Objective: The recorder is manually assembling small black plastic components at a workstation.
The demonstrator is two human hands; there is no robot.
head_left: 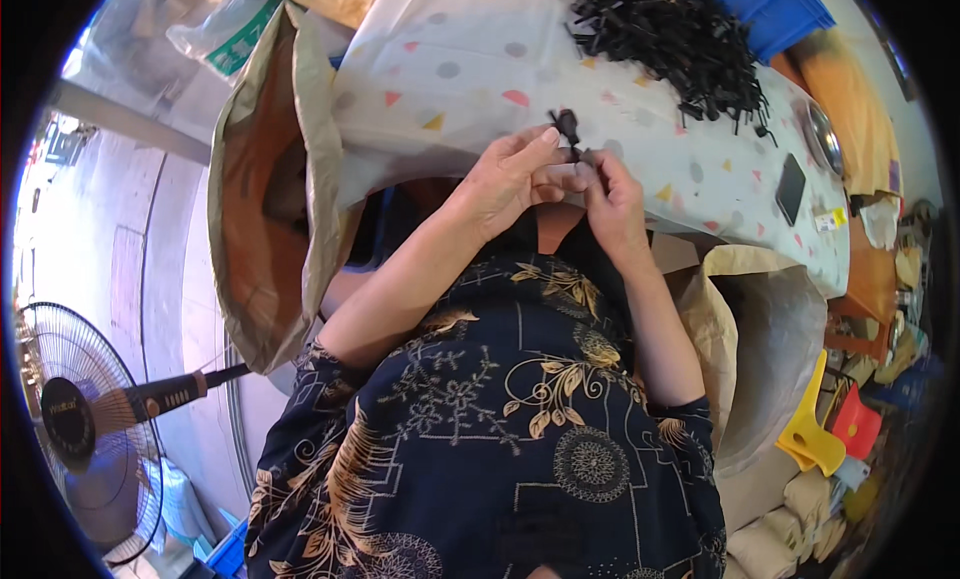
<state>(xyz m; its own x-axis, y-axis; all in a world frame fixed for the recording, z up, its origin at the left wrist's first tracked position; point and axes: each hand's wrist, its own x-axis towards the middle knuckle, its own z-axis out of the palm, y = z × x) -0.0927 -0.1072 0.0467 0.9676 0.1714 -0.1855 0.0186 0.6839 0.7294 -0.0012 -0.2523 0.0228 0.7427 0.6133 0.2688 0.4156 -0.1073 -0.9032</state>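
Over the near edge of the table my two hands meet around a small black part [567, 126], which has a rounded head and a thin stem. My left hand [508, 182] pinches it between thumb and fingertips. The fingers of my right hand [616, 207] are closed at the stem's lower end, close against the left fingertips. Farther back lies a heap of black parts [668, 44], thin and stick-like, with several strays at its right edge. The exact kind of part is too small to make out.
A patterned white tablecloth [470, 104] covers the table. Open sacks stand left [325, 169] and right [745, 264] of me. A blue crate [775, 14], a dark phone [790, 190] and a metal bowl [825, 137] are at right. A fan [70, 424] stands left, a yellow stool [812, 424] right.
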